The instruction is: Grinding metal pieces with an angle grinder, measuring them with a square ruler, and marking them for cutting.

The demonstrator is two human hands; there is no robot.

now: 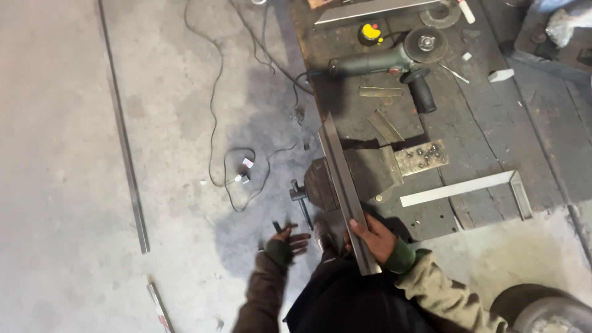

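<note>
Overhead view of a workshop floor and low workbench, listed near to far. Nearest, right hand wrapped around the near end of a long steel angle bar, fingers curled over its edge in a firm grasp; green cuff and tan sleeve behind it. Left hand to the left, fingers spread open and holding nothing, hovering just below the vise handle. Angle bar running from the right hand away and slightly leftward, lying across the top of a bench vise mounted at the near left corner of the dark wooden bench; whether the vise jaws clamp the bar cannot be told. Right of the vise, a perforated metal plate, and further right a pale L-shaped metal piece flat on the bench. On the floor to the left, a looping cable and a thin metal rod stretching far to near. Beyond the vise, short metal offcuts. Farther still, an angle grinder lying on its side with disc to the right, a yellow tape measure just beyond it, and another steel bar at the far edge.
</note>
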